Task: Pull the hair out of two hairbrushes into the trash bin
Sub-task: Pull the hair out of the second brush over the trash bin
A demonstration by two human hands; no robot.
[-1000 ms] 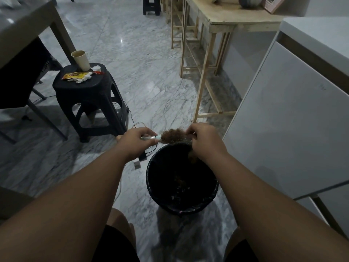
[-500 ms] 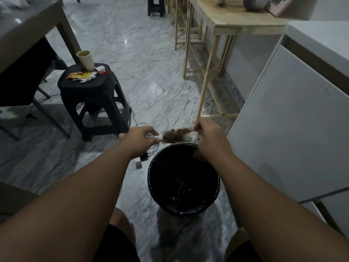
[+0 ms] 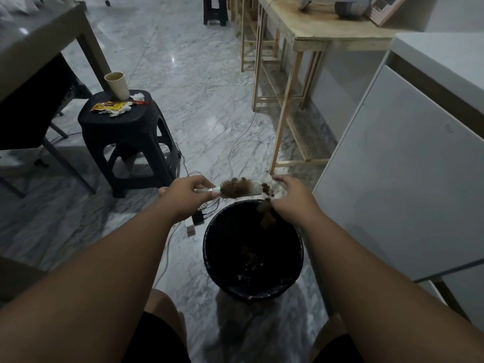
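One hairbrush (image 3: 239,188), one bin (image 3: 207,258) (one hair clump (image 3: 267,218)).

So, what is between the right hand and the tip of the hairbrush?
In the head view, a clump of brown hair bridges the hairbrush tip and the right hand, dangling above the trash bin.
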